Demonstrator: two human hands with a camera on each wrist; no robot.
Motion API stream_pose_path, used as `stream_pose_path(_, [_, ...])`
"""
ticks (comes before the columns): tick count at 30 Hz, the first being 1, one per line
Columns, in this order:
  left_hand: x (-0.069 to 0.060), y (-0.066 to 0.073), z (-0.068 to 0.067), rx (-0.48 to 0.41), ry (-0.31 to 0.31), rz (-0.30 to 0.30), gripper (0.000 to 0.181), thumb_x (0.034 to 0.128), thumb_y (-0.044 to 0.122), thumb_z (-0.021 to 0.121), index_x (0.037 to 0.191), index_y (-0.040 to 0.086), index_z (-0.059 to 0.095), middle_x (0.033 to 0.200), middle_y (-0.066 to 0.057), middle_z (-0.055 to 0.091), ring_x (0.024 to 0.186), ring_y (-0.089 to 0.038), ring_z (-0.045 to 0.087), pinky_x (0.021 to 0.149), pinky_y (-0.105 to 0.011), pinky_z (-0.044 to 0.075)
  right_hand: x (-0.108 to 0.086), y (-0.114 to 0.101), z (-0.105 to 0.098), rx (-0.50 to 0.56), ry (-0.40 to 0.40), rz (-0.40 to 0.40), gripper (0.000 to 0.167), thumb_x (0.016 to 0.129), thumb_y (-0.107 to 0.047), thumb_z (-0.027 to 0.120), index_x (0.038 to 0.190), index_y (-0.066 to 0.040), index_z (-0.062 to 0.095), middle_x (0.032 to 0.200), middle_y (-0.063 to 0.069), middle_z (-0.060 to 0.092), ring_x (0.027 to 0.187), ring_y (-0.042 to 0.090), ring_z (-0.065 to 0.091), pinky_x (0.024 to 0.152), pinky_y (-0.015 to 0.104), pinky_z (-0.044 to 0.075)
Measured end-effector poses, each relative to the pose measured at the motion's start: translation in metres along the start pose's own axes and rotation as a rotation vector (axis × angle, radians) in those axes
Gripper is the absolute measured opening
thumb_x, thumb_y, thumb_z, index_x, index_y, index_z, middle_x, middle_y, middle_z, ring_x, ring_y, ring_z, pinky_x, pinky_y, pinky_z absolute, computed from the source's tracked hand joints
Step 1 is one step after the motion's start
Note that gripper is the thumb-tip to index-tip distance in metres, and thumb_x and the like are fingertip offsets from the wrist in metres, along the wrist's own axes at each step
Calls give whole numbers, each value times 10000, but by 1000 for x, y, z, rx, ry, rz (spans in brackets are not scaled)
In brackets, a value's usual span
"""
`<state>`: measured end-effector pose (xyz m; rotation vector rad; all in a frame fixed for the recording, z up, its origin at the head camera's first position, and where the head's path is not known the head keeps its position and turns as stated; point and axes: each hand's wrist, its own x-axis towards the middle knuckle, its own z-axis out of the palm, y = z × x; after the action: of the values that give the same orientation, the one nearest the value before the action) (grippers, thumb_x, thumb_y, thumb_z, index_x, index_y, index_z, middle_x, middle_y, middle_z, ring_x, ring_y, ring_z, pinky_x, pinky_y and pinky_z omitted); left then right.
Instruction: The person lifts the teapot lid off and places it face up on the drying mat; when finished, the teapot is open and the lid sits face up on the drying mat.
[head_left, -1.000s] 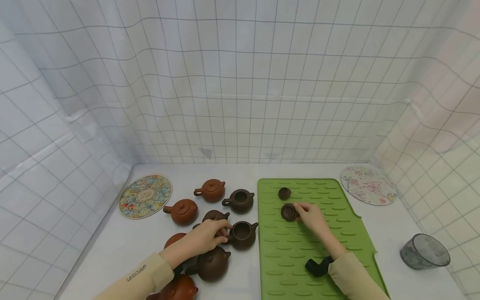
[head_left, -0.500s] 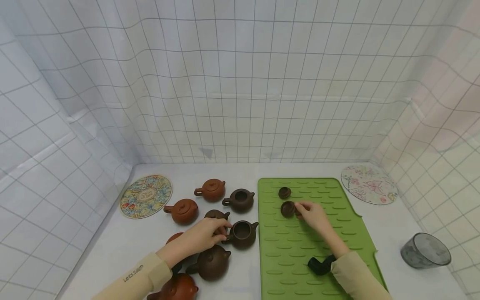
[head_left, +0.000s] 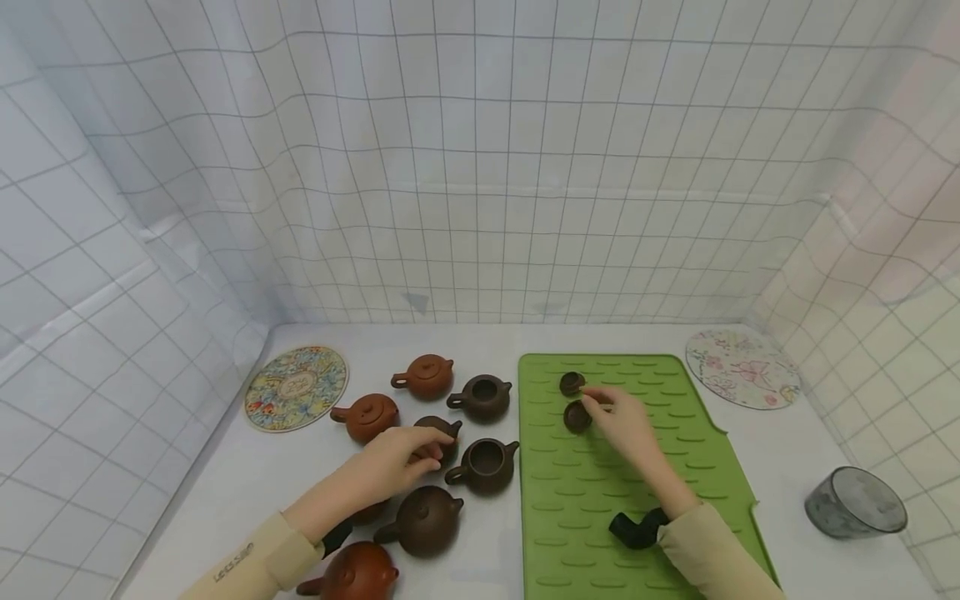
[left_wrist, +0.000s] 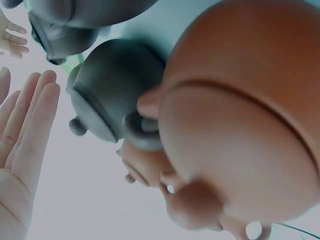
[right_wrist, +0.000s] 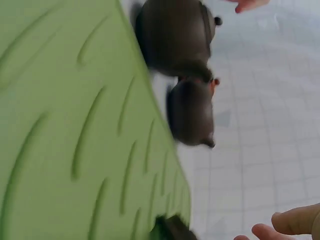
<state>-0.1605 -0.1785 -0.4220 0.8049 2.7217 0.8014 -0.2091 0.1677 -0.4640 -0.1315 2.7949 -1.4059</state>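
My left hand (head_left: 393,467) hovers over the teapots, its fingers loose and holding nothing; in the left wrist view that hand (left_wrist: 25,145) has its fingers extended. A dark lidded teapot (head_left: 441,435) lies partly behind it. To its right stands a lidless dark teapot (head_left: 489,467), with another lidless dark teapot (head_left: 483,398) farther back. My right hand (head_left: 622,421) is above the green mat (head_left: 570,517), with nothing between thumb and fingers. Just left of the fingers sits a small dark lid (head_left: 577,417). A second dark lid (head_left: 572,383) lies behind it, near the fingertips.
Reddish-brown teapots (head_left: 427,375) and a dark lidded teapot (head_left: 429,521) stand left of the mat. A patterned disc (head_left: 296,387) lies far left, a pale floral disc (head_left: 744,369) far right. A grey glass (head_left: 855,502) stands at right. Gridded white curtains enclose the table.
My left hand has let go of the front lidless teapot's handle and drawn back left. My right hand has released the nearer lid and shifted slightly back toward the other one.
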Motion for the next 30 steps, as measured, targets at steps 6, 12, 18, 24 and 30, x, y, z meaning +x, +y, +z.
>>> stream_pose_path(6, [-30,2,-12,-38,2,-48,295,917,112,688,1208,76,662,1011,-21,718,922,-116,678,771,-266,570,-11,-36,21,66,-54,-122,250,977,-139,615,1203,-57,686,1162,103,693,1067,274,650,897,387,545])
stream_pose_path(12, [-62,-2,-9,-75,3,-115,291,902,107,701,1191,81,672,1054,-22,715,891,-61,662,737,-228,557,-27,-71,50,142,-194,-255,190,950,-143,655,1120,-91,725,1099,50,718,989,224,679,824,257,552])
stream_pose_path(18, [-83,-7,1,-83,0,-177,282,890,209,726,1153,113,693,1086,11,705,902,-47,656,730,-224,556,-39,-94,77,175,-373,-358,187,946,-140,657,1103,-65,723,1067,84,725,909,134,680,798,217,549])
stream_pose_path(24, [-90,-15,9,-115,-13,-193,278,884,194,731,1139,89,691,1079,-6,706,883,-52,665,720,-221,555,-45,-107,98,171,-494,-420,192,926,-132,688,1102,-68,728,1036,96,724,890,42,664,803,188,545])
stream_pose_path(30, [-93,-22,18,-129,-11,-178,278,885,178,730,1148,100,683,1060,3,713,908,-67,681,744,-217,556,-50,-113,116,25,-540,-581,172,912,-179,716,1070,-115,744,1022,-3,715,921,55,639,805,150,509])
